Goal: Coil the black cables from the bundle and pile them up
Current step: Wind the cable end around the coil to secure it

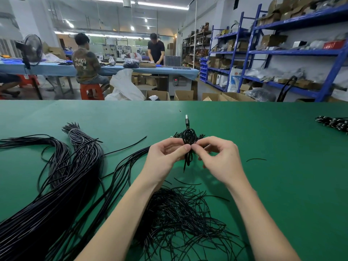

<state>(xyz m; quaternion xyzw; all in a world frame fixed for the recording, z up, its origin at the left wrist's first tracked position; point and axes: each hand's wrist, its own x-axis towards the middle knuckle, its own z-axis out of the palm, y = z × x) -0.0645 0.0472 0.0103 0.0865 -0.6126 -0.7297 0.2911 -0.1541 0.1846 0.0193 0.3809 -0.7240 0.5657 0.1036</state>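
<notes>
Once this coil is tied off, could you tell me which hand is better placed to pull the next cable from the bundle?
Left, probably: the left hand is nearer the cable bundle, which lies on that side.

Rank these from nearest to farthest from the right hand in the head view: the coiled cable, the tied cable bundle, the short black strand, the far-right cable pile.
1. coiled cable, held in its fingers
2. short black strand, just right
3. far-right cable pile, table's right edge
4. tied cable bundle, far left
</notes>
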